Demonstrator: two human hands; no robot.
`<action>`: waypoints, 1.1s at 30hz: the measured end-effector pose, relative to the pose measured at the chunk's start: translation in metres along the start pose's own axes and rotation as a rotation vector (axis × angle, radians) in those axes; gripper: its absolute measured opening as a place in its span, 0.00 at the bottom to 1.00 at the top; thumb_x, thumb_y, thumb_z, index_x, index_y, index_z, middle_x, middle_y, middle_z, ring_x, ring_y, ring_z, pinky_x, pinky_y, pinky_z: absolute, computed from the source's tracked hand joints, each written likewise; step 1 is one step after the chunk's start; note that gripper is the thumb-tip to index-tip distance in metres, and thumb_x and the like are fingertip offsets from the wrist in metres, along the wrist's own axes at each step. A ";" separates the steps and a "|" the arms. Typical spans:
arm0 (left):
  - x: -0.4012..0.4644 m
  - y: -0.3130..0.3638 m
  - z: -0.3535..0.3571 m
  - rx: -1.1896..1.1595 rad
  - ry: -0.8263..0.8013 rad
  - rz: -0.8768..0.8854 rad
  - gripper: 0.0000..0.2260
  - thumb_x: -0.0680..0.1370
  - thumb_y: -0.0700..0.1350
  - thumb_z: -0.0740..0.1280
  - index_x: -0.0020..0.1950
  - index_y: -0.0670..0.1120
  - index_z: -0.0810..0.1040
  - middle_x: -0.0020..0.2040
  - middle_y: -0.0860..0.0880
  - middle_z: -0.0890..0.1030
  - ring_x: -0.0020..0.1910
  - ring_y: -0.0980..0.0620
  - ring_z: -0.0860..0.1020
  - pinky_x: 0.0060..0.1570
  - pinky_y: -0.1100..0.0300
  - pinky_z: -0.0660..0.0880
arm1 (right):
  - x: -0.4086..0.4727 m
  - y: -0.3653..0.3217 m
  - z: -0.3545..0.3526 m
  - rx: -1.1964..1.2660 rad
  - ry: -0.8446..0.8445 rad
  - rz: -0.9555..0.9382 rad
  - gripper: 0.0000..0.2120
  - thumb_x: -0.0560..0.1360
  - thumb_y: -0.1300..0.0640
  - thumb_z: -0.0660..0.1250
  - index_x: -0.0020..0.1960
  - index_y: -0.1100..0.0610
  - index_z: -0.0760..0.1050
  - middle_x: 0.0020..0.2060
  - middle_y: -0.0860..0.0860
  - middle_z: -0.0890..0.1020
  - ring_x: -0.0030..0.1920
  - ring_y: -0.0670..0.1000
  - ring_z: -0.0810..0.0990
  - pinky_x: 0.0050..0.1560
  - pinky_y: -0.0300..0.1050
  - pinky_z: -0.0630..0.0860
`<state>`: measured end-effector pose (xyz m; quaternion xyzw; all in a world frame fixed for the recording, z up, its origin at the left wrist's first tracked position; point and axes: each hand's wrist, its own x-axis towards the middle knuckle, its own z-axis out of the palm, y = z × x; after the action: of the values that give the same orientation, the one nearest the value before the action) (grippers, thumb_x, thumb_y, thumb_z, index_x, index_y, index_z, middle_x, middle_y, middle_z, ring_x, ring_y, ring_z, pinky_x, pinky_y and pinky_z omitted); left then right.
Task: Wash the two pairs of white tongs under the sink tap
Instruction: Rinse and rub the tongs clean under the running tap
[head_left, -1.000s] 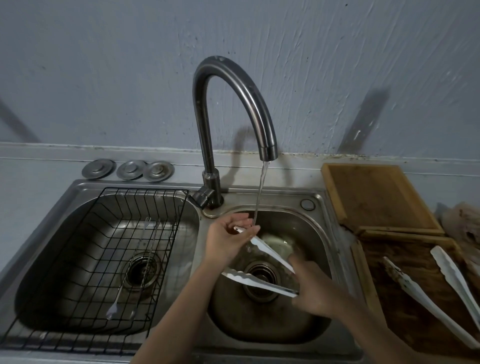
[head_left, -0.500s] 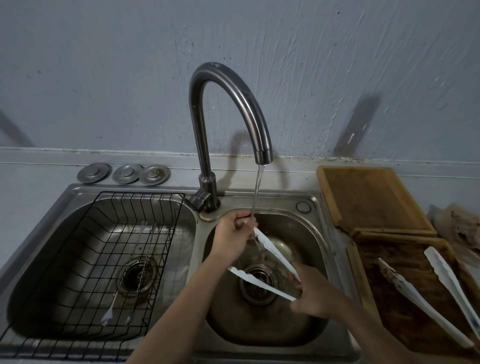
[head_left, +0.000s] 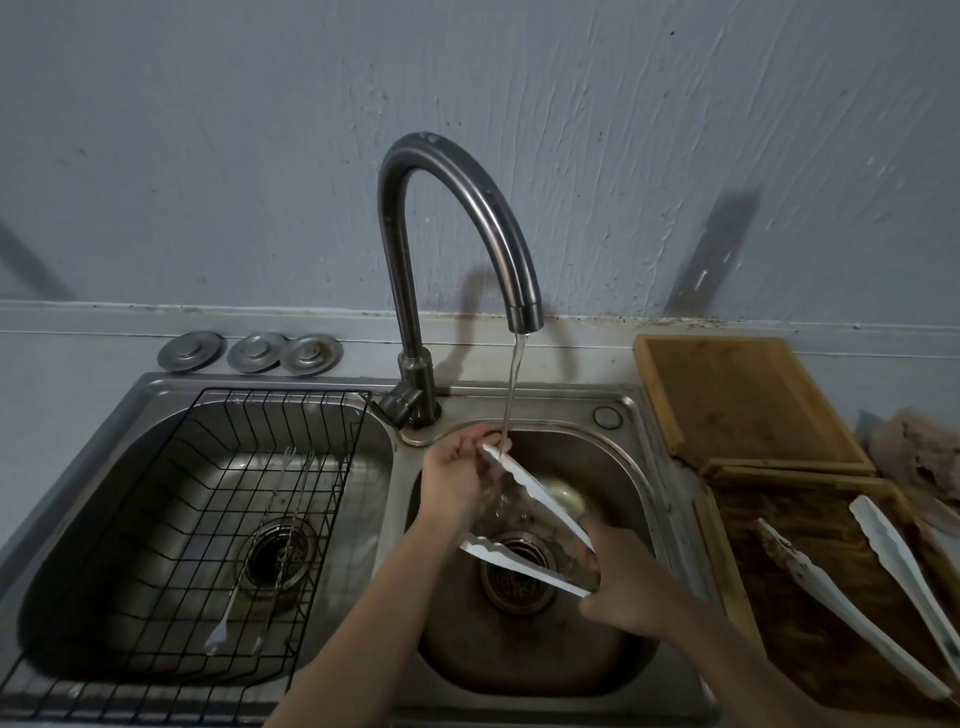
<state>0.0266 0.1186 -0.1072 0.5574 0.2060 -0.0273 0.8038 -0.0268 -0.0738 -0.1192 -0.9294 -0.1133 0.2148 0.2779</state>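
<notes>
One pair of white tongs (head_left: 540, 499) hangs spread open over the right sink basin (head_left: 631, 488). My right hand (head_left: 626, 587) grips its hinge end. My left hand (head_left: 457, 478) pinches the tip of the upper arm, right under the thin stream from the tap (head_left: 524, 317). The lower arm points left above the drain. A second pair of white tongs (head_left: 852, 587) lies spread on the dark wooden board (head_left: 810, 649) at the right, stained near one tip.
A black wire rack (head_left: 208, 519) sits in the left basin, with slim metal forks (head_left: 244, 566) lying in it. Three metal drain covers (head_left: 249, 352) rest behind it. A lighter wooden board (head_left: 737, 400) lies behind the dark one.
My left hand has slid along the upper tong arm to its tip beneath the water. The view has drifted slightly; the right hand keeps its grip.
</notes>
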 end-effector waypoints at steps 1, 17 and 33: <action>-0.003 0.002 -0.001 -0.106 -0.009 -0.047 0.15 0.82 0.38 0.53 0.50 0.40 0.79 0.36 0.47 0.86 0.36 0.53 0.84 0.39 0.56 0.83 | 0.001 -0.001 0.001 -0.023 0.042 0.009 0.22 0.62 0.59 0.74 0.42 0.46 0.62 0.36 0.44 0.74 0.33 0.42 0.75 0.25 0.32 0.69; -0.014 0.010 -0.011 -0.212 -0.031 -0.068 0.07 0.72 0.29 0.68 0.47 0.38 0.77 0.39 0.42 0.82 0.33 0.50 0.83 0.32 0.61 0.81 | 0.003 -0.028 -0.016 -0.187 0.432 -0.176 0.11 0.78 0.47 0.57 0.51 0.54 0.73 0.35 0.43 0.74 0.32 0.42 0.73 0.32 0.35 0.67; -0.020 0.009 -0.014 -0.323 -0.068 -0.155 0.12 0.78 0.31 0.60 0.60 0.41 0.70 0.52 0.36 0.80 0.41 0.40 0.84 0.27 0.60 0.79 | -0.004 -0.028 -0.017 -0.640 0.705 -0.492 0.15 0.59 0.66 0.75 0.45 0.60 0.82 0.34 0.53 0.83 0.33 0.50 0.82 0.28 0.39 0.79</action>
<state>0.0071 0.1310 -0.0963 0.4021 0.2226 -0.0748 0.8850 -0.0254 -0.0601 -0.0888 -0.9294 -0.2875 -0.2274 0.0441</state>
